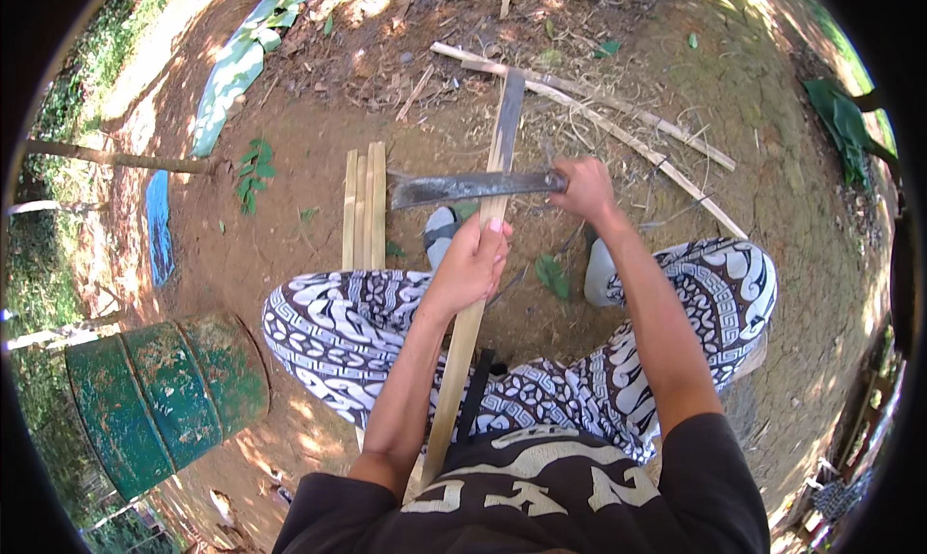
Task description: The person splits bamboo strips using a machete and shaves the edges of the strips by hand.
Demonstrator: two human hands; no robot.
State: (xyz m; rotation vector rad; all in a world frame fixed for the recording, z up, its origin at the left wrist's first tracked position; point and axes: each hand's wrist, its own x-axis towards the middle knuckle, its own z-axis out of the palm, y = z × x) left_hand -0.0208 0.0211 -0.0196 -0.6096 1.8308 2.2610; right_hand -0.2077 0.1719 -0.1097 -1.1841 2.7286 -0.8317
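My left hand (470, 264) is wrapped round a long bamboo slat (456, 370), which runs from my body out past my feet. The slat's far end is dark grey on its upper face. My right hand (584, 192) grips a machete (449, 190) by its handle end. Its broad, worn grey blade points left and lies across the slat, just beyond my left hand. Whether the edge is cutting into the bamboo cannot be made out. Several pale slats (364, 201) lie side by side on the ground to the left of my foot.
Two long thin strips (628, 119) lie on the soil ahead, among shavings (570, 129). A rusty green drum (169, 399) lies at the left, near a thin tree trunk (126, 156). Large green leaves (232, 76) are at the far left. My bent legs flank the work.
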